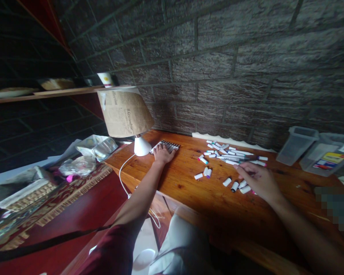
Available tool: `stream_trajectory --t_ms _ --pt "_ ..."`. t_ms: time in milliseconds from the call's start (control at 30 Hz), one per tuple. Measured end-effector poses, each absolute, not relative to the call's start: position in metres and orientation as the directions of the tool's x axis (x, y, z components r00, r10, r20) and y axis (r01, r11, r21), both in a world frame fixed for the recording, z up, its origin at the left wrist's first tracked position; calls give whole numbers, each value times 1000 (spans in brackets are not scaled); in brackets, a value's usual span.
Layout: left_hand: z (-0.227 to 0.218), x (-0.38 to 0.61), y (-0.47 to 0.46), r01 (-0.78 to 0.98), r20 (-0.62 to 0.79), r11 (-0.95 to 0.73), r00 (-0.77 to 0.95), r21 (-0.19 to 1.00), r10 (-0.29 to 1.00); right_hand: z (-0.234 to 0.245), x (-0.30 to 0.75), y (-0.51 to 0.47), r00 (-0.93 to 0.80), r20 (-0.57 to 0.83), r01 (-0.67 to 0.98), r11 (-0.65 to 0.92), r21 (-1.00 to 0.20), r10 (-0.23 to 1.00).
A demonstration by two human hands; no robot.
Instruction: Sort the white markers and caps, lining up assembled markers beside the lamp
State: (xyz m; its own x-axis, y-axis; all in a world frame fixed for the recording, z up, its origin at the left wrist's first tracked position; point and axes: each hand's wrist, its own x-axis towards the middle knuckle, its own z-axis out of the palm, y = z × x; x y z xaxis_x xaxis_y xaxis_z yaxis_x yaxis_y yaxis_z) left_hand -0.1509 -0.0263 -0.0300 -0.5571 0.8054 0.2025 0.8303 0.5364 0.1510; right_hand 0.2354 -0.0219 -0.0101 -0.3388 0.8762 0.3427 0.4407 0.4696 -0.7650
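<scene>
My left hand [163, 154] lies palm down with fingers stretched over a row of markers with dark ends [172, 145], set side by side near the lamp base. On the right, my right hand [259, 178] reaches over the table with thumb and forefinger brought together at the end of a white marker [231, 162]. Its other fingers are curled and partly hidden. Just beyond it lies a loose pile of white markers [236, 153] with coloured ends. Several short white caps [227, 181] lie below and left of this hand, one of them black-ended.
A lamp [142, 147] with a newsprint shade stands left of my left hand, its white cord hanging over the table edge. Two clear plastic containers [296, 145] are at the right. A scalloped white strip [235, 140] runs along the brick wall. A basket [23, 187] sits far left.
</scene>
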Motion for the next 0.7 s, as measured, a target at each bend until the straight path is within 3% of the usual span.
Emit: stream_trajectory --t_ms 367,700 --pt "-29 -162 -25 826 353 532 -561 184 749 -10 236 -20 -344 338 446 469 -762 876" --pt "-33 -169 -25 771 251 595 -636 225 729 -12 237 -18 -344 350 447 480 -755 871"
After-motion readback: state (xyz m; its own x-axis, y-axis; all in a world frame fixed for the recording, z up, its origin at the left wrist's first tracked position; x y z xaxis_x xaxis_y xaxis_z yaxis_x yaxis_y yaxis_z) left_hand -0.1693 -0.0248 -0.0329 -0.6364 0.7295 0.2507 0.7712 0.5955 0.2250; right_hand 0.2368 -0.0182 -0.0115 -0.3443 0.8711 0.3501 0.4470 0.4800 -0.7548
